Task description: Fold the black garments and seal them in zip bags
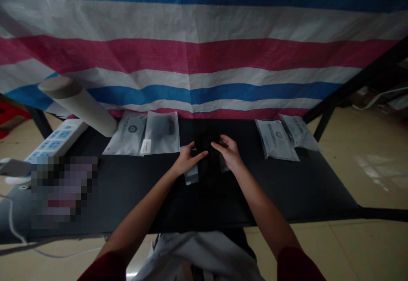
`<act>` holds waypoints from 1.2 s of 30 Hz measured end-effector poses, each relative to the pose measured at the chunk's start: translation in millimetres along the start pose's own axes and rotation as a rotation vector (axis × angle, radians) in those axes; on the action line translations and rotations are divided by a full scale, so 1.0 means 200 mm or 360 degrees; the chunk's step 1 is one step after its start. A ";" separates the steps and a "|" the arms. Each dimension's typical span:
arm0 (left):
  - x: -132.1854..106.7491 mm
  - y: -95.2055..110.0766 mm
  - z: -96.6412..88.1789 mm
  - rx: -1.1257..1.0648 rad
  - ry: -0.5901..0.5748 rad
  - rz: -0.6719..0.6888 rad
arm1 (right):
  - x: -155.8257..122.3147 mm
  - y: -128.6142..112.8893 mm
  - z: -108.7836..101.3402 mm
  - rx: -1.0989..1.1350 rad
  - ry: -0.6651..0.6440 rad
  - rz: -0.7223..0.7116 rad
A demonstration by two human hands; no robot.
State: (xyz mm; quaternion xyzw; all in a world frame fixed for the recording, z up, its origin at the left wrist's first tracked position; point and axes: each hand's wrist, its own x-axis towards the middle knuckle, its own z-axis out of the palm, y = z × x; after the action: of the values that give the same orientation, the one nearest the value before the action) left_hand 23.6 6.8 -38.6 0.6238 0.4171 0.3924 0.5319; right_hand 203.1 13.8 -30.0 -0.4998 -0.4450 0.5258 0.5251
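A black piece of fabric (208,162) lies on a clear plastic bag (191,175) in the middle of the black table (287,187). My left hand (188,160) rests on the fabric's left side, fingers stretched toward the middle. On the fabric's right side my right hand (228,152) lies with its fingers spread and pressing down. The fabric is dark against the dark table, so its outline is hard to make out.
Two packed plastic bags (146,134) lie at the back left and two more bags (280,138) at the back right. A cardboard tube (78,102) and a white power strip (57,140) are at the far left. A striped tarp (204,55) hangs behind.
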 end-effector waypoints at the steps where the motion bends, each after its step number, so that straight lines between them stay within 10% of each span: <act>1: 0.00 0.00 0.01 -0.0035 0.0021 0.0013 | 0.00 0.00 0.00 0.0006 -0.0028 0.0013; 24: 0.00 0.04 -0.04 -0.0357 0.0471 0.0209 | -0.05 -0.03 0.00 0.0342 -0.0659 0.0688; 36: -0.03 0.10 0.00 -0.0720 0.0126 -0.0611 | -0.04 -0.06 0.01 0.0579 -0.0051 0.0314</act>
State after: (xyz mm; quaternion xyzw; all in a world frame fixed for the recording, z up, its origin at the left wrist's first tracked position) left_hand 24.3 -1.2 -19.0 0.3834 0.4499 0.3916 0.7052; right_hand 202.3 6.8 -18.0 -0.4295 -0.2997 0.6543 0.5456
